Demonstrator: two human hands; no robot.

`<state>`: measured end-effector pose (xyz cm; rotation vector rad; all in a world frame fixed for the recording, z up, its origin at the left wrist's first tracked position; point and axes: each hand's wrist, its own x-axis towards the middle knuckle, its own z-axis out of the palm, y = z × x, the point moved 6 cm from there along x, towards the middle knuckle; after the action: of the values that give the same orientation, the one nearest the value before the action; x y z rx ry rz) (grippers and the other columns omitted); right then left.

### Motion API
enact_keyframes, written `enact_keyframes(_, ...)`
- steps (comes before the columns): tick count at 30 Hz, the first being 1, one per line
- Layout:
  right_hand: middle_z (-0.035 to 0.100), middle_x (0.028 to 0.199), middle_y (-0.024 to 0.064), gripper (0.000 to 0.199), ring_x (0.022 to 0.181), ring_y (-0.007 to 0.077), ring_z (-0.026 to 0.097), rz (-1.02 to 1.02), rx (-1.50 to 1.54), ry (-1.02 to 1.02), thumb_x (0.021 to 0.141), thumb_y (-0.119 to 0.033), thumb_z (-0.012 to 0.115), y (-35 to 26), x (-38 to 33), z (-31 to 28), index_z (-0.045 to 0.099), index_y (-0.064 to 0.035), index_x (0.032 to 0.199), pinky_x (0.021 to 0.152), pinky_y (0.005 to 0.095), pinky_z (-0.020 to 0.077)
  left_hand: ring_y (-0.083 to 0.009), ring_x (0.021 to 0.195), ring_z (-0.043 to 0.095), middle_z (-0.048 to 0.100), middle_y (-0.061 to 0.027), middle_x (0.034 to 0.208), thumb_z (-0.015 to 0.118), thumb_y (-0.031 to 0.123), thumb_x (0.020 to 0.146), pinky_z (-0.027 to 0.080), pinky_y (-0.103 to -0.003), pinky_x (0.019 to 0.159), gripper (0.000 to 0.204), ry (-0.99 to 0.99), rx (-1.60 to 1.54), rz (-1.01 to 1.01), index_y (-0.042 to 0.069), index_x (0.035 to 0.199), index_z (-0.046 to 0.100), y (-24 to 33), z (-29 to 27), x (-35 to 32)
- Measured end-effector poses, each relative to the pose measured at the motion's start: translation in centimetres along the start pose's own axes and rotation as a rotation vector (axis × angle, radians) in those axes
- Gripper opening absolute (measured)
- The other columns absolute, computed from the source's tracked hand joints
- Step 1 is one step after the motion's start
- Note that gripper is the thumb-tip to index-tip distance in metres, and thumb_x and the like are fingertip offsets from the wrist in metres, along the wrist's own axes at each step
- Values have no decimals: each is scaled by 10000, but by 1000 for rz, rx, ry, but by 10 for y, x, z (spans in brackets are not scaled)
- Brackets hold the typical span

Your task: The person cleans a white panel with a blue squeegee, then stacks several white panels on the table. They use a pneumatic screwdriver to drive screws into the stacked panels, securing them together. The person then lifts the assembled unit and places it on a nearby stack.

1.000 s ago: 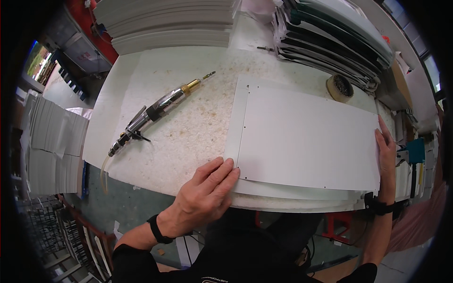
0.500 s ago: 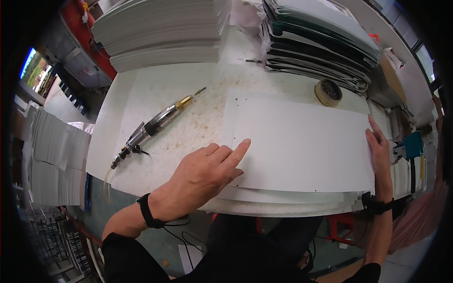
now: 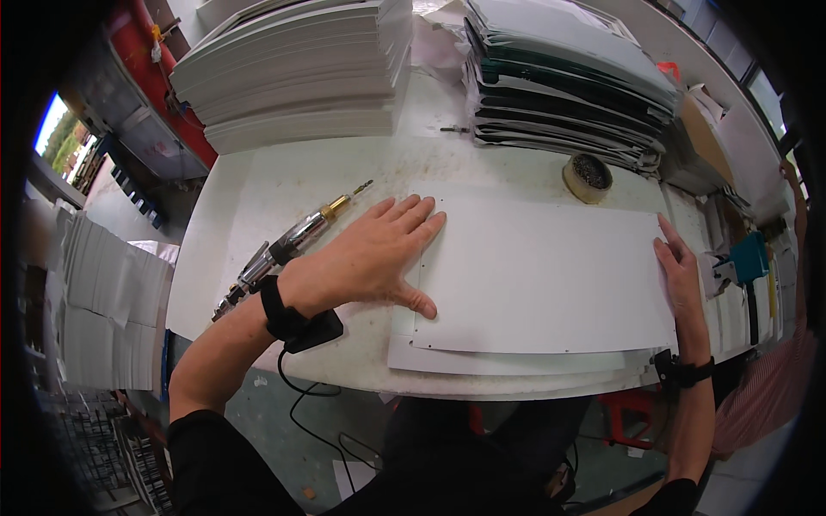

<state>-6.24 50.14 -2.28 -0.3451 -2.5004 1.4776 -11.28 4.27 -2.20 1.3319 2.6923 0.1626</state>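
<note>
A white rectangular panel (image 3: 542,279) with small dark holes along its edges lies on the workbench. My left hand (image 3: 366,254) is spread flat over the panel's left edge, thumb toward the near corner and fingertips toward the far one. Against the right edge rests my right hand (image 3: 681,279), fingers stretched along it. Another white sheet (image 3: 508,363) shows beneath the panel at its near side. Partly behind my left forearm lies a silver and brass air-powered hand tool (image 3: 297,236) with a thin bit. A round tub (image 3: 588,178) of small dark pieces stands beyond the panel.
A tall stack of white boards (image 3: 292,86) stands at the far left of the workbench (image 3: 258,185). Green, dark and white panels (image 3: 568,103) are piled at the far right. More white stacks (image 3: 116,301) stand left of the bench. A black cable (image 3: 292,396) hangs below my left wrist.
My left hand has gone from pointing with its index finger to lying spread, farther up the panel's left edge. The panel has shifted slightly left in view; my right hand stays at its right edge.
</note>
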Motion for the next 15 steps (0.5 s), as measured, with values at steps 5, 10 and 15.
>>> enact_keyframes(5,624,1037,77,587,972,162,589,51,-139,-28,971,-288,692,-13,-9,10,561,-34,1485,959,279,448,-434,1535,255,313,-312,1610,712,830,651,223,-492,1273,1322,-22,27,-42,-61,1550,331,2,2,3)
enact_keyframes(10,580,1171,110,665,1054,203,549,-17,-277,-108,917,-394,755,-10,3,13,597,-17,1441,961,315,460,-415,1549,233,298,-282,1635,715,850,525,218,-481,1276,1417,-80,57,-119,-59,1547,343,-1,4,3)
enact_keyframes(15,550,1198,147,742,1081,243,553,-45,-252,-177,875,-441,792,12,9,6,593,10,1430,985,320,460,-413,1553,226,293,-276,1640,777,774,474,212,-488,1276,1426,-87,3,-158,-35,1561,334,8,-1,10)
